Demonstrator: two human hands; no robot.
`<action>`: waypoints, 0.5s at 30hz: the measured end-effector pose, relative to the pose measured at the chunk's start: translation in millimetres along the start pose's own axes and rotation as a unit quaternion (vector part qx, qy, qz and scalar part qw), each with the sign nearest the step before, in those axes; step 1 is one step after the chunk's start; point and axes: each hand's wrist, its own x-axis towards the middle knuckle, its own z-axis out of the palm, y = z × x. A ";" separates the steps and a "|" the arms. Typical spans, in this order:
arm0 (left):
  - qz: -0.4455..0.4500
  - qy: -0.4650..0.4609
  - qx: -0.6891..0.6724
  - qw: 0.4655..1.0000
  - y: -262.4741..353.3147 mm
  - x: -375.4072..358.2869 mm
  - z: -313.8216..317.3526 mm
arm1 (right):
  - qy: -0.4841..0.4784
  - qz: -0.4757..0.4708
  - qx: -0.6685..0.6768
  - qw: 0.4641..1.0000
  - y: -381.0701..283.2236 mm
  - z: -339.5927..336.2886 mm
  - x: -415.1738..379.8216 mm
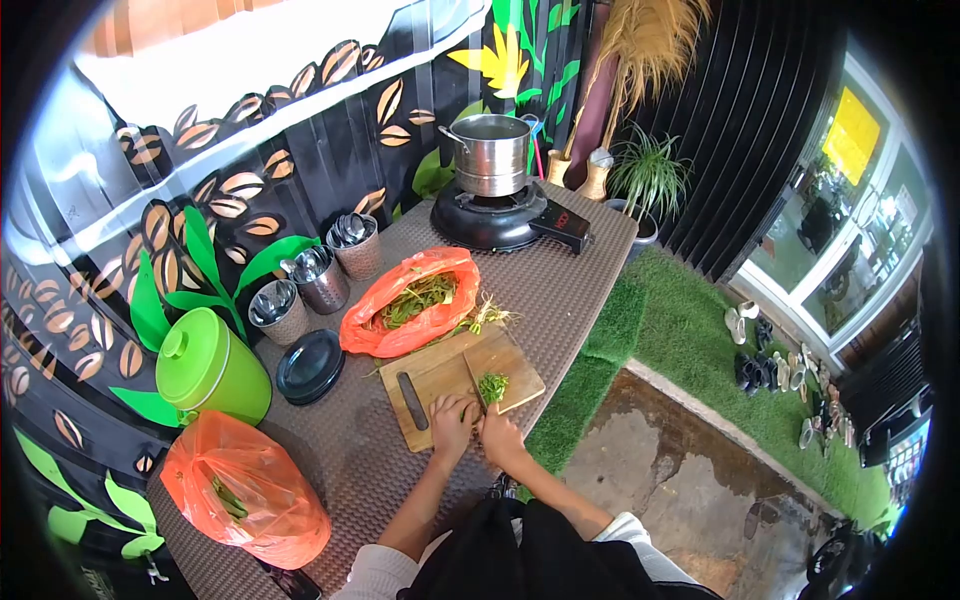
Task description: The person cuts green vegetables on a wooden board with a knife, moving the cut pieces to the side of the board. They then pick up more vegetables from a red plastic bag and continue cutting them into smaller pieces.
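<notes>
A wooden cutting board [433, 370] with a slot handle lies on the table in front of me. My right hand [501, 440] is closed round the handle of a knife [474, 376], its thin blade pointing away across the board. Just right of the blade sits a small heap of chopped greens [493, 387]. My left hand [452, 422] rests on the board's near edge beside the knife, fingers curled; what they hold is hidden. Behind the board, an open orange plastic bag [410, 325] is full of leafy greens, with some rooted stalks [488, 314] sticking out over the board.
A steel pot [492, 160] stands on a black portable gas stove [480, 222] at the far end. Along the wall are cutlery cups [320, 284], dark stacked plates [310, 368] and a green lidded bucket [225, 370]. A tied orange bag [250, 500] sits at left. The table's edge runs close on the right.
</notes>
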 end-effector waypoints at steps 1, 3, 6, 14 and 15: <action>-0.001 0.000 0.002 1.000 0.1 -0.9 0.6 | -0.012 0.024 0.000 1.000 -1.9 0.1 -0.4; 0.006 0.000 0.015 1.000 2.0 -2.0 1.3 | -0.002 -0.001 0.006 1.000 3.0 0.5 12.1; 0.025 0.002 0.024 0.999 3.7 -1.8 -1.6 | 0.007 -0.034 0.011 0.999 10.8 1.0 18.2; -0.065 -0.002 -0.053 0.996 8.7 -4.7 -6.9 | 0.017 -0.006 0.006 1.000 4.3 9.2 10.2; -0.076 -0.012 -0.057 0.995 4.9 -5.8 -5.3 | 0.012 -0.032 0.010 0.999 7.6 6.8 17.9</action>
